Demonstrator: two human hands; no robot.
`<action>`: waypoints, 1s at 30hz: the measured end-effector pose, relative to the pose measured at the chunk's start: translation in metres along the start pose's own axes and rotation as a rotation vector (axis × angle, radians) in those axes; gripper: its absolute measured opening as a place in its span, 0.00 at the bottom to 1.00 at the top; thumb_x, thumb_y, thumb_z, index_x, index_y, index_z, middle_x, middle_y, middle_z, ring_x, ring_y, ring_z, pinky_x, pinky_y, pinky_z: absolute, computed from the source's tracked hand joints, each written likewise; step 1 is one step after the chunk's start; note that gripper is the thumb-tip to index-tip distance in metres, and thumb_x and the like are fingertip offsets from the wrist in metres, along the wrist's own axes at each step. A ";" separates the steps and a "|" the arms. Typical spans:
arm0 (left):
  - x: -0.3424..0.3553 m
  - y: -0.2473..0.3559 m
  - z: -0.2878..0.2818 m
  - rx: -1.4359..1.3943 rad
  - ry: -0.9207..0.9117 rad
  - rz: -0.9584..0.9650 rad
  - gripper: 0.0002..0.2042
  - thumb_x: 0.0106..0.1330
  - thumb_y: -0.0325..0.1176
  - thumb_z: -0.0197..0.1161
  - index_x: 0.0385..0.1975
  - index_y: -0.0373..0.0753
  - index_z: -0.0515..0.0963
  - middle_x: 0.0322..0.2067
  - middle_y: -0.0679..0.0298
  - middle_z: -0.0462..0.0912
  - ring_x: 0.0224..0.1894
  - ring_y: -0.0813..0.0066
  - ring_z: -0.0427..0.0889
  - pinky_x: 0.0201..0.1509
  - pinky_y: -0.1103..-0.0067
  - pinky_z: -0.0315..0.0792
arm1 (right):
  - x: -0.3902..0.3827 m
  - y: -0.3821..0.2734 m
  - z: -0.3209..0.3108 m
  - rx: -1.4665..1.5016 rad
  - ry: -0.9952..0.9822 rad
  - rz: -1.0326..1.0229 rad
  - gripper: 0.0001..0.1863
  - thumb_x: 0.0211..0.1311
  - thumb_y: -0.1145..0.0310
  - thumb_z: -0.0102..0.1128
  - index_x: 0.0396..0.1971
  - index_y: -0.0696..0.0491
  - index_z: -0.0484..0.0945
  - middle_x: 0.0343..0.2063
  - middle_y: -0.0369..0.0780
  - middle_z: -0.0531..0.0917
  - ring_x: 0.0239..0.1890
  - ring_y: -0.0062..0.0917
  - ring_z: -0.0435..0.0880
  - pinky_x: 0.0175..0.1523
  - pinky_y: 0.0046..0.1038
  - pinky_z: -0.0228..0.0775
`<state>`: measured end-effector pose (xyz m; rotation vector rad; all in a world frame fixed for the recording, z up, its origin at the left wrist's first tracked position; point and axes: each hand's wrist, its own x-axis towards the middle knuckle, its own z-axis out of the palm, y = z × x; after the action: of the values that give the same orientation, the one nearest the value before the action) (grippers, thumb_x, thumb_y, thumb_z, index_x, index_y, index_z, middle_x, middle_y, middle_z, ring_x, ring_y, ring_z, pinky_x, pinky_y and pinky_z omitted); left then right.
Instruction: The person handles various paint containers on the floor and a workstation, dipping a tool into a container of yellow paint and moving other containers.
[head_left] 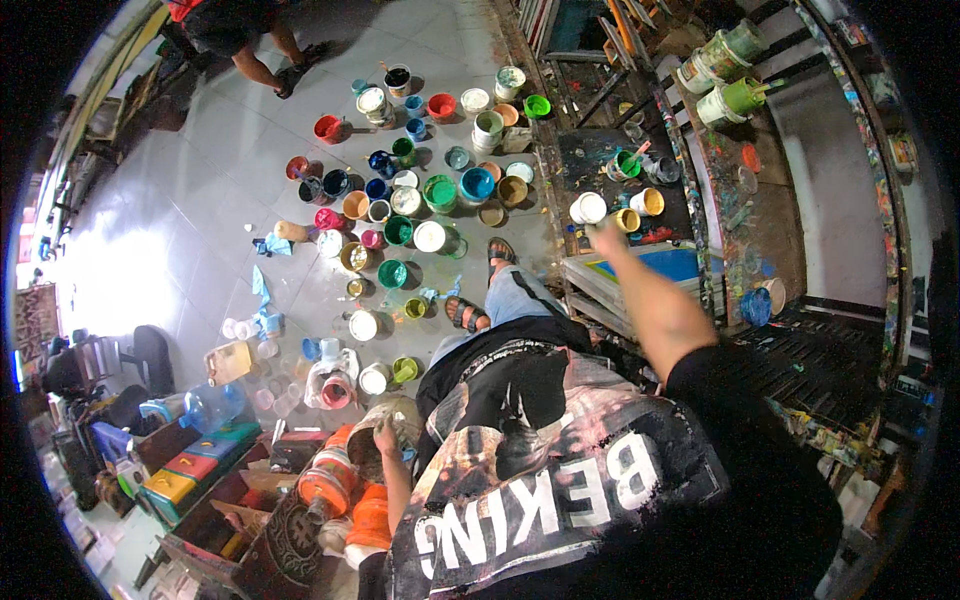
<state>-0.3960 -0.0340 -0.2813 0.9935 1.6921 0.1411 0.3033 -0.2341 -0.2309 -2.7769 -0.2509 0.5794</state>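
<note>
My right arm stretches toward a dark paint-stained shelf, and my right hand (606, 238) is at a white-topped paint cup (588, 208). Blur smears its fingers, so I cannot make out whether they grip the cup. Beside it stand two paint cups with yellow-orange contents, a white one (649, 202) and a yellow one (627, 220). Low at my left side, my left hand (385, 437) is closed at the rim of a tilted, paint-stained bucket (402, 415). Orange-lidded tubs (325, 490) lie close to that hand.
Many open paint pots, among them a blue one (477, 184) and a green one (440, 193), cover the tiled floor before my sandalled feet. Framed screens (640, 268) lie stacked under my right arm. Drawers (198, 465) stand lower left. Another person's legs (262, 68) show far left.
</note>
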 end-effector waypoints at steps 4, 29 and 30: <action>-0.004 0.005 -0.008 0.023 0.005 0.008 0.24 0.57 0.39 0.63 0.49 0.30 0.69 0.40 0.56 0.78 0.38 0.68 0.78 0.38 0.75 0.74 | 0.101 -0.155 -0.123 -0.137 0.183 -0.489 0.34 0.56 0.50 0.55 0.55 0.61 0.66 0.50 0.52 0.74 0.52 0.41 0.75 0.56 0.39 0.66; -0.007 0.008 0.065 -0.115 0.081 -0.017 0.28 0.57 0.40 0.63 0.54 0.31 0.66 0.40 0.56 0.77 0.37 0.68 0.78 0.33 0.76 0.74 | -0.026 -0.528 -0.304 -0.003 0.548 -1.913 0.21 0.55 0.62 0.57 0.48 0.55 0.72 0.45 0.50 0.76 0.47 0.41 0.75 0.52 0.36 0.67; -0.012 0.003 0.063 -0.149 0.111 -0.009 0.28 0.57 0.40 0.63 0.54 0.31 0.65 0.40 0.56 0.77 0.37 0.68 0.78 0.33 0.76 0.74 | -0.025 -0.544 -0.318 0.017 0.589 -1.960 0.21 0.55 0.62 0.57 0.48 0.55 0.73 0.44 0.50 0.76 0.47 0.41 0.75 0.52 0.36 0.67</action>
<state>-0.3411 -0.0640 -0.2952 0.8798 1.7590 0.3168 0.3530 0.1941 0.2301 -1.2923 -2.1480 -0.6782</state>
